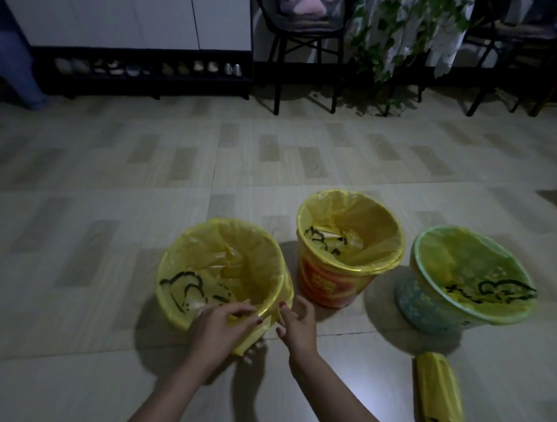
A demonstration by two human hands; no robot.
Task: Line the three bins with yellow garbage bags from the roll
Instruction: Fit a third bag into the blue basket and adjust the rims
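Bins, 3 of them, are seen standing in a loose row on the floor point(110, 186) in the head view, each with a yellow bag already draped over its rim. The left bin point(182, 305) is being worked on: the left hand point(219, 328) is clenched on a gathered fold of the bag point(248, 340) hanging outside the near rim, while the right hand point(297, 324) is held just beside that fold with fingers spread, gripping nothing that can be made out. The red bin point(325, 284) sits in the middle, slightly farther off, and the green bin point(433, 307) is at the right. The roll point(438, 396) lies on the floor near the green bin, toward the near right corner of the view.

The task is judged nearly done; only the slack on the left bin seems left to be tucked or tied. If the fold is pulled too hard, the thin film could be torn, or the far edge dragged off the rim. The light bin could also be tipped toward the person.
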